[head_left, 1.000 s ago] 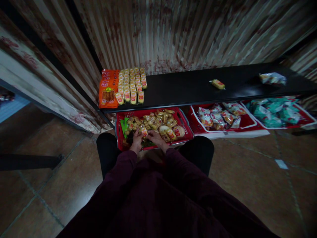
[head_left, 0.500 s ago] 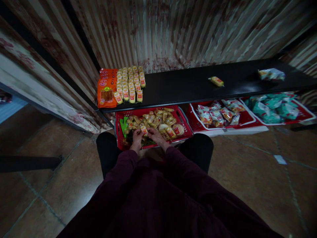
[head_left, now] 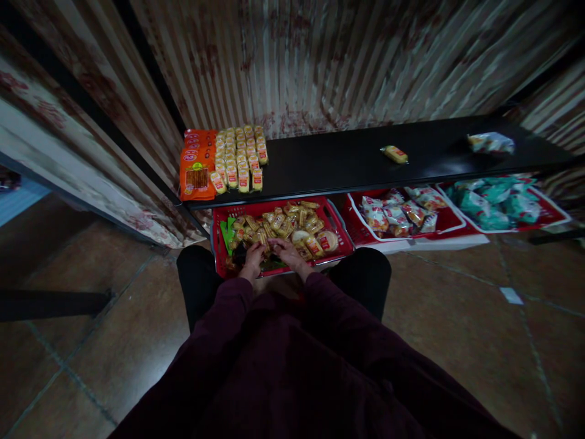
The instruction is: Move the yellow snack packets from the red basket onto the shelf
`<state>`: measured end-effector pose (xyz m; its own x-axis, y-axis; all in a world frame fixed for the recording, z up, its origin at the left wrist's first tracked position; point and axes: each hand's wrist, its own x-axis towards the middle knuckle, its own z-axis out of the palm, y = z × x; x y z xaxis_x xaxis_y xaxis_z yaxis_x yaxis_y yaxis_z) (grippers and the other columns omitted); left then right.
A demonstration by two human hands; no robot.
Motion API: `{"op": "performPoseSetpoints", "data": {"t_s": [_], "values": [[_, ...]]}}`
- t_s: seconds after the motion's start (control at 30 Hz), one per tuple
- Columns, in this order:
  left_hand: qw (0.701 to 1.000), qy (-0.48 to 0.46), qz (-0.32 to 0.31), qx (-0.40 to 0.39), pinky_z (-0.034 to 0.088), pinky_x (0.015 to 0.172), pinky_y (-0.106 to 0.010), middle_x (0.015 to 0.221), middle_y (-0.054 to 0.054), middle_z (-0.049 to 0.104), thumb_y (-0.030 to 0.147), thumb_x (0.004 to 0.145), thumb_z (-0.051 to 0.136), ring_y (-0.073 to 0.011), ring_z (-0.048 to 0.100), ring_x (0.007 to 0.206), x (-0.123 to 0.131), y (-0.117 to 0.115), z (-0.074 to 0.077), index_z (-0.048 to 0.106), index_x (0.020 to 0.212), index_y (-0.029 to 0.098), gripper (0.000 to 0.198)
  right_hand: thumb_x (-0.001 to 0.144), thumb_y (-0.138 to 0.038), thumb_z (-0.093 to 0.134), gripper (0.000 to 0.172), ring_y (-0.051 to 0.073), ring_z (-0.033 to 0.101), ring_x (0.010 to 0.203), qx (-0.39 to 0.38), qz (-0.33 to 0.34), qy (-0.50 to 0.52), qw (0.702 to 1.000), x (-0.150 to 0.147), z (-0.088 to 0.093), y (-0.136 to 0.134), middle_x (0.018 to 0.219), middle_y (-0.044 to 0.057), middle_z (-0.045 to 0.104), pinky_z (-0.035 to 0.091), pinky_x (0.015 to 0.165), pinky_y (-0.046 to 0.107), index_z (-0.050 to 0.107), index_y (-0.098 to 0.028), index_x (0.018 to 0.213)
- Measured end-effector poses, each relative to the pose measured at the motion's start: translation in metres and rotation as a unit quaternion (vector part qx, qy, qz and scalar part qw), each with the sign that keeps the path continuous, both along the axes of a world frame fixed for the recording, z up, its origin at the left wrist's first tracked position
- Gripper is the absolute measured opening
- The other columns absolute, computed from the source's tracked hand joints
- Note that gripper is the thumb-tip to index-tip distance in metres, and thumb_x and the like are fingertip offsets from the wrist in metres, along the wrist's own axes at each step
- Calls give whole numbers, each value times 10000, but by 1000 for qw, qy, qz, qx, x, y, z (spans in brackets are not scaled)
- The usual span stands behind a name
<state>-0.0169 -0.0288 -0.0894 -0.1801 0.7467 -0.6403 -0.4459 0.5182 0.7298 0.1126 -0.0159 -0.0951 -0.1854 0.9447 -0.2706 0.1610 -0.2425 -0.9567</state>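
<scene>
Both my hands are over the near part of a red basket [head_left: 336, 221] filled with small snacks in clear wrappers. My left hand [head_left: 253, 261] is closed around the lower end of a yellow wrapped snack cake [head_left: 261, 236]. From the other side my right hand [head_left: 289, 253] has its fingers curled together against the same cake; the exact contact is hidden. Loose wrapped snacks [head_left: 286, 227] lie just beyond my fingers. Some round pale packs [head_left: 327, 240] are to the right of my right hand, and green packets [head_left: 227, 231] stand at the basket's left side.
Above the basket runs a black shelf [head_left: 320, 160]. Rows of wrapped cakes [head_left: 240, 152] and orange packets [head_left: 197, 167] stand at its left end. One cake [head_left: 395, 154] and a crumpled pack [head_left: 491, 143] lie farther right. Two more baskets [head_left: 450, 227] [head_left: 555, 221] hold bagged snacks.
The cake between my hands has turned, so its red and white label no longer shows. My hands stay in nearly the same place; the view has shifted slightly.
</scene>
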Motion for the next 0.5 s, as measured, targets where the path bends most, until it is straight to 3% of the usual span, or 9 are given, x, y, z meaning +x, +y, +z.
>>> {"op": "performPoseSetpoints", "data": {"t_s": [0.17, 0.5], "values": [[999, -31, 26, -26, 411, 705, -224, 828, -17, 670, 163, 680, 662, -110, 595, 756, -2, 2, -2, 639, 977, 204, 301, 774, -326, 579, 235, 157, 622, 907, -46, -17, 68, 997, -2, 3, 0, 973, 46, 691, 496, 882, 338, 684, -215, 952], [994, -94, 43, -34, 460, 732, -274, 871, -30, 667, 202, 725, 661, -133, 625, 764, -6, 3, -3, 609, 985, 205, 265, 771, -321, 536, 289, 152, 610, 869, -21, -20, 21, 999, -2, -3, 1, 977, 36, 686, 505, 830, 319, 678, -213, 999]]}}
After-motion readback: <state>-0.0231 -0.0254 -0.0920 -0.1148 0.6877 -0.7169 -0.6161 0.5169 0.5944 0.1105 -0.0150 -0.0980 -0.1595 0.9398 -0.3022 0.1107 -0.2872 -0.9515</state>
